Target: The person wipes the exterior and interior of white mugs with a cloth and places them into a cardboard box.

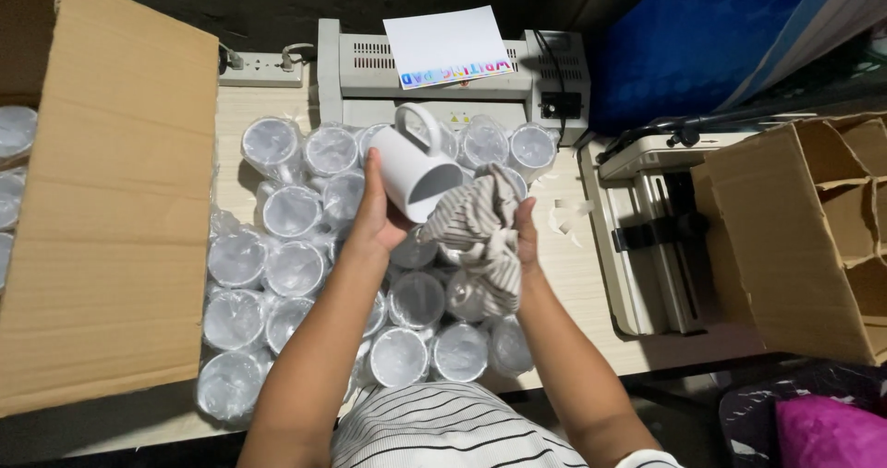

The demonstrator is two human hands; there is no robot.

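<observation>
Mug [416,174] being held bare in left hand [377,220], fingers clamped on it; right hand [527,237] fingers gripping cloth [480,232] beside mug; wrapped mugs [294,269] below mug waiting on desk [573,274].

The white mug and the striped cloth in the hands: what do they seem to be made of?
White mug: probably glazed ceramic, with smooth, even white walls and a thick handle. Striped cloth: soft woven or knitted fabric, since it folds and bunches loosely in the right hand.

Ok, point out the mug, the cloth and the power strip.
mug [407,168], head view, on its white side wall
cloth [480,228], head view, on its striped middle folds
power strip [261,69], head view, on its top face
</observation>
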